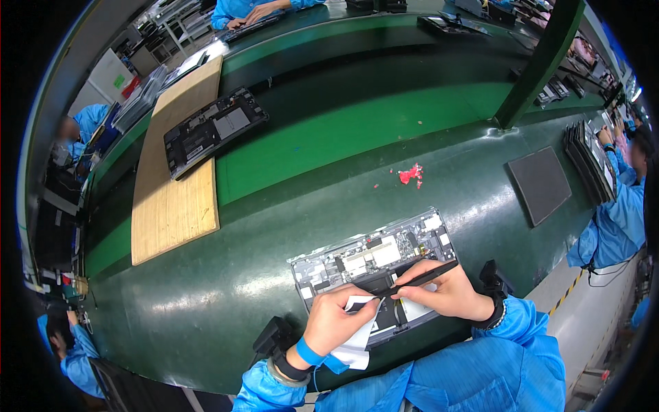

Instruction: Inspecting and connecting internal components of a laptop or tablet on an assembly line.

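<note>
In front of me lies an opened laptop base (319, 268), its circuit board (374, 254) and inner parts bare. Over its near half, my left hand (334, 317) pinches a white sheet (358, 347) that hangs down past the laptop's near edge. My right hand (446, 294) grips slim black tweezers (434, 273) like a pen, slanting down to the left. Their tip is close to the upper edge of the sheet, by my left fingertips; I cannot tell whether they touch. My hands cover part of the laptop's near half.
Red crumbs (410, 175) lie beyond the laptop. A dark flat panel (540, 185) and a stack of panels (590, 163) are at the right. Another opened laptop base (215, 132) rests on a wooden board (175, 220) at the left. A green post (542, 65) rises at the far right. Co-workers sit around.
</note>
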A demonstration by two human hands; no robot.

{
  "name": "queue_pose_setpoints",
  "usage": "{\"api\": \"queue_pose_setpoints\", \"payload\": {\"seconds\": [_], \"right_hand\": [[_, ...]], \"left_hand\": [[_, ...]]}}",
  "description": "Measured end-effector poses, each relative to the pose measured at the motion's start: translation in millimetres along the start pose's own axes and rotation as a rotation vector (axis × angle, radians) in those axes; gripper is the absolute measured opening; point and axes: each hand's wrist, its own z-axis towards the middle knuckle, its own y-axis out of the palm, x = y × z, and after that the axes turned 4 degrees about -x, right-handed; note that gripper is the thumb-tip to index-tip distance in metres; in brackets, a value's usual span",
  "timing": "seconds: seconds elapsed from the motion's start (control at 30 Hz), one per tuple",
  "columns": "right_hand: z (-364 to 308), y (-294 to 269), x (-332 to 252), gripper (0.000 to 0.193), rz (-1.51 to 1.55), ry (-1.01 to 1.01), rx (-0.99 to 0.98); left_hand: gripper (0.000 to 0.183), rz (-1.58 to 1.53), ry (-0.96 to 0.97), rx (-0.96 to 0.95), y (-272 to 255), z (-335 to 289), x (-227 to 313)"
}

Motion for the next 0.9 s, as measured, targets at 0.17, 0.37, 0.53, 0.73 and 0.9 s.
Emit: {"api": "queue_pose_setpoints", "payload": {"seconds": [0.17,0.37,0.53,0.73,0.9], "right_hand": [[-4,-1,-1,0.017,0.391,-0.052,0.296],[-7,4,10,0.021,0.341,0.061,0.275],[-3,9,10,0.022,0.209,0.065,0.192],[0,10,10,0.022,0.172,0.089,0.156],[-4,9,11,0.02,-0.043,-0.03,0.126]], "left_hand": [[0.013,0.021,0.026,0.019,0,2,-4],[0.016,-0.01,-0.088,-0.05,-6,10,-4],[0.016,-0.008,-0.045,-0.023,-4,10,-7],[0.016,0.002,-0.05,-0.028,-5,10,-6],[0.014,0.012,-0.044,-0.021,-3,9,-5]]}}
